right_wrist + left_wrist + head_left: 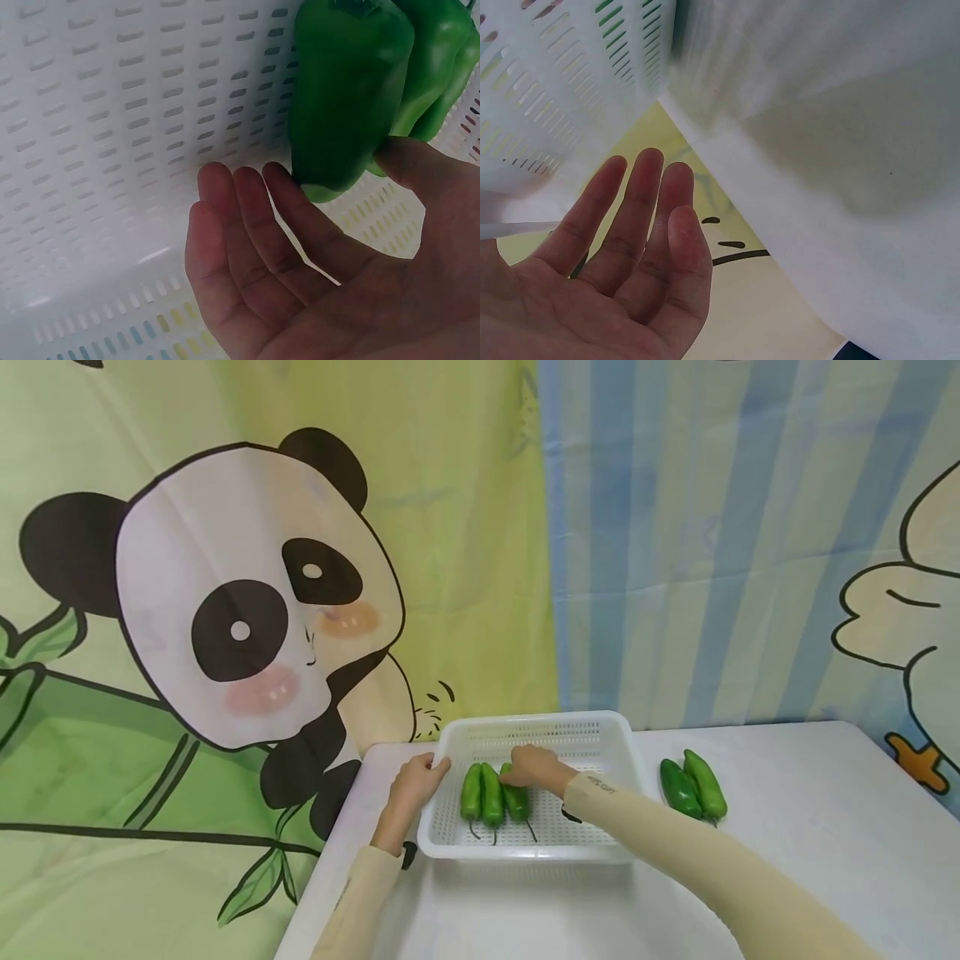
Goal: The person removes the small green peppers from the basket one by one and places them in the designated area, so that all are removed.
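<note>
My left hand (415, 782) holds the left rim of a white plastic basket (525, 853). In the left wrist view its thumb goes over the rim, while the other fingers (634, 217) reach loosely outside the slotted wall. Inside the basket, my right hand (537, 768) pinches the tip of a green pepper (349, 90) between thumb and index finger; its remaining fingers extend free. That pepper lies beside two lighter green peppers (492, 797) (471, 795) in the basket's left half, stems towards me.
Two more green peppers (679, 789) (707, 783) lie side by side on the white table (810, 827), right of the basket. Behind the table hangs a printed curtain (465, 568) with a panda and blue stripes.
</note>
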The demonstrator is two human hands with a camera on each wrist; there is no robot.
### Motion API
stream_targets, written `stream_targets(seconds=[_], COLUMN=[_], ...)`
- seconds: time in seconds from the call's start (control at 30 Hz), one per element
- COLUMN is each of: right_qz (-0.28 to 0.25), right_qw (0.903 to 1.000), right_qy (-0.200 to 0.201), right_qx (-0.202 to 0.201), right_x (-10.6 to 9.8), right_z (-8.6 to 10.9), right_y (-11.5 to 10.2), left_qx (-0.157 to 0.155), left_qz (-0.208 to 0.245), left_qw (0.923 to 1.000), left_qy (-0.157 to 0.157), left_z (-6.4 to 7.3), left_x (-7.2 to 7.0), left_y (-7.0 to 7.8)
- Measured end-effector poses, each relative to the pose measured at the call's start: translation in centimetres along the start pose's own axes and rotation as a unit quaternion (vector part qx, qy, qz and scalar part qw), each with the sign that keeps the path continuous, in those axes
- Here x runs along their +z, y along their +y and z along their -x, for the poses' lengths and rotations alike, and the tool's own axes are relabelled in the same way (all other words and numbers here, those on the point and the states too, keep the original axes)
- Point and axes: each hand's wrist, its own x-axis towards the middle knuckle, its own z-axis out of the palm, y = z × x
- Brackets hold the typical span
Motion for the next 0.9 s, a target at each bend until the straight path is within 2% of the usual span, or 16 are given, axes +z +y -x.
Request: stream_targets(seconds=[0.33,0.5,0.7,0.9], right_qz=[-0.013,-0.06,-0.123,-0.139], right_qw=[0.9997,0.9974,0.988,0.9839], right_qy=[-0.012,-0.034,-0.081,-0.1], right_qx=[0.016,0.019,0.046,0.05], right_x=[0.7,0.4,-0.2,-1.1], right_z=[-0.6,-1.0,-1.2,-1.1], right_y=[0.7,1.4,2.4,3.4], left_qx=[-0.003,0.002,0.0,0.0], left_qz=[0.008,0.007,0.004,0.003], left_qw=[0.9999,1.0,1.0,1.0], left_qy=[-0.006,-0.001,0.0,-0.001], left_z=[0.0,0.0,0.0,-0.1], left_x=[0.0,0.0,0.1,0.0], left_y=[-0.3,-0.2,-0.3,-0.3])
